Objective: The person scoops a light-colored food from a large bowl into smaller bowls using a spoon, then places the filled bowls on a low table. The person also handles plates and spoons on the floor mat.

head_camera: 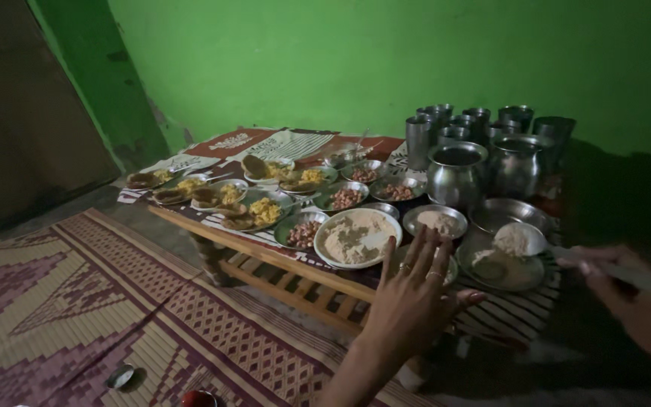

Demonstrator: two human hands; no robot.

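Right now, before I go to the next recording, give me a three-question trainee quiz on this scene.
1. True or false: the right hand holds a spoon heaped with pale powder.
2. The left hand is: A) gripping a cup, B) open with fingers spread above the table edge, C) resting on the mat.
3. What stands at the table's far right corner, behind the two round pots?

Key
1. True; it hangs over a steel plate.
2. B.
3. A cluster of steel tumblers.

Steel ladle (525,241) (heaped, pale mash) over plate (518,275).
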